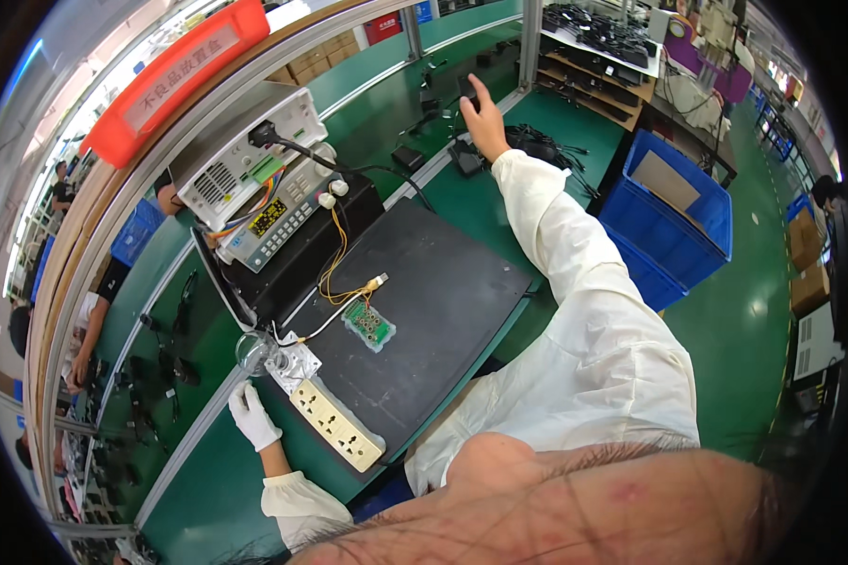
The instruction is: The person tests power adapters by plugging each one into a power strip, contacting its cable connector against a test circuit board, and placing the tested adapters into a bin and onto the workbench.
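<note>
My right hand, bare and in a white sleeve, reaches far out over the green table. Its thumb and index finger are closed about a small black power adapter. More black adapters with cords lie just below and beside it. My left hand wears a white glove and rests near the left rail with its fingers stretched out, holding nothing. Close to it are a cream power strip, a white socket plate and a clear round cover. A small green circuit board lies on the black mat.
A bench meter with a lit display and a white-cased instrument stand at the back left, joined by cables. An orange-red bin sits above them on a shelf. Blue crates stand at the right. Coiled black cords lie beside my right forearm.
</note>
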`<state>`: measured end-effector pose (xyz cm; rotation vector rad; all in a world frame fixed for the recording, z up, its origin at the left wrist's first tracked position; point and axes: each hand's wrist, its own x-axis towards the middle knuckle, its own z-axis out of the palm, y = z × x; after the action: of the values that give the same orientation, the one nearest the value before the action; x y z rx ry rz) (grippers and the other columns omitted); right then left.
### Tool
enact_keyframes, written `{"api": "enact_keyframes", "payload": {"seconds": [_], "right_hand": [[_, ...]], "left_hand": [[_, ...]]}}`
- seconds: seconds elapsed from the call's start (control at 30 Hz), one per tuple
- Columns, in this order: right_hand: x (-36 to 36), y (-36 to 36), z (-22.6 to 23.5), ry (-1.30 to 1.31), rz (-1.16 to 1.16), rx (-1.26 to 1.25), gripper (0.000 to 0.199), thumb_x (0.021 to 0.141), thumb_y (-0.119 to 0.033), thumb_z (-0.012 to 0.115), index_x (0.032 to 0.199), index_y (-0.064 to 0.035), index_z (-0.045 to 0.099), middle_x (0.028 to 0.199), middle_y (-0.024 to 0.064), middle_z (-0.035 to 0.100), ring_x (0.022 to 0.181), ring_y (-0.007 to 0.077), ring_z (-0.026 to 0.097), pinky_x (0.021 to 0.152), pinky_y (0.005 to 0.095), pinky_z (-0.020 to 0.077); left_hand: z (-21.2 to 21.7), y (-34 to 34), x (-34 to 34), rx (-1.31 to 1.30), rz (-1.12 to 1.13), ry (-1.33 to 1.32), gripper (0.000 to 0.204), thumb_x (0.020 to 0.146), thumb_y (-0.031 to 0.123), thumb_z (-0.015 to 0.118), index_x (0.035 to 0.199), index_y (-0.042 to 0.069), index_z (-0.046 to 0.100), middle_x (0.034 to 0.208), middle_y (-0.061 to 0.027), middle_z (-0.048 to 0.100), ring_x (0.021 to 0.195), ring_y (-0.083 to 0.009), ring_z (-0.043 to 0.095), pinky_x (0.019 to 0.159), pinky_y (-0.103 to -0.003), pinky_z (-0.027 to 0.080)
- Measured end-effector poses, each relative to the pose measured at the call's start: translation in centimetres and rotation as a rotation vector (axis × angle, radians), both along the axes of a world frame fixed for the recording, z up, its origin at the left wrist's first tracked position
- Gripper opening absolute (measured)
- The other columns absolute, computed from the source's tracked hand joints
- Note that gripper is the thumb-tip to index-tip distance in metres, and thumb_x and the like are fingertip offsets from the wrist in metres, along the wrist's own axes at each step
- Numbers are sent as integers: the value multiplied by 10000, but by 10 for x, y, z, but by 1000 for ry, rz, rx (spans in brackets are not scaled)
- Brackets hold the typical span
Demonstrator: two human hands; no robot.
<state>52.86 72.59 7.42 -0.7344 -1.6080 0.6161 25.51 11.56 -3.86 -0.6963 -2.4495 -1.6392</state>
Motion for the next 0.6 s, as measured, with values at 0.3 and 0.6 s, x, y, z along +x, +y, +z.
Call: {"api": "enact_keyframes", "payload": {"seconds": [0.3,0.6], "right_hand": [[-23,-3,12,117,11,-5,568,902,-250,605,1433,-102,467,1132,184,665,994,308,655,911,371,480],[-99,12,49,-33,149,469,621,781,-235,693,1364,-89,534,1248,186,616,1101,357,607,972,421,465]], "left_hand": [[0,-1,2,3,6,21,164,954,110,584,1034,-15,655,1085,-114,634,1023,-216,586,933,-331,452],[-4,-3,-3,27,11,-8,143,956,86,586,1029,-23,642,1094,-110,622,988,-186,592,886,-303,490]]}}
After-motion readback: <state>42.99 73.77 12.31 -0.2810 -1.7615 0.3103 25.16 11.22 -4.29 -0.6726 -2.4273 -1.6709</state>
